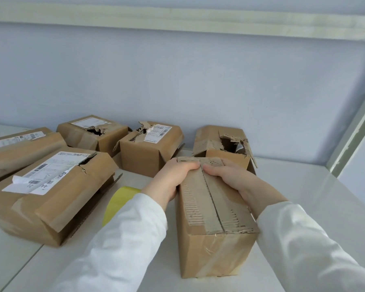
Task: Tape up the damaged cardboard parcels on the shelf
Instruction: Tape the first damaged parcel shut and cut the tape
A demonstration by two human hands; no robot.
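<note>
A long cardboard parcel (213,216) stands on the white shelf (303,197) at the middle of the view, its near end pointing to six o'clock and its far end to twelve. Its top flaps meet along a centre seam, and their outer paper is stripped off so the corrugation shows. The left hand (171,180) grips the far end of the left flap, its fingers close together and curled over the top towards the seam. The right hand (230,175) grips the right flap in the same way, so the fingertips of both hands nearly meet at the seam. Both arms wear white sleeves (126,239). A roll of yellow tape (118,199) stands on edge at nine o'clock from the held parcel, partly hidden behind the left sleeve. Just past it, also at nine o'clock, lies a large labelled parcel (57,199) with a split top, and a long flat parcel (19,148) lies at ten. A parcel with a torn hole (89,133) sits at eleven, a parcel with a ripped label (148,148) between eleven and twelve, and a torn-open parcel (219,144) at twelve o'clock, just behind the hands.
</note>
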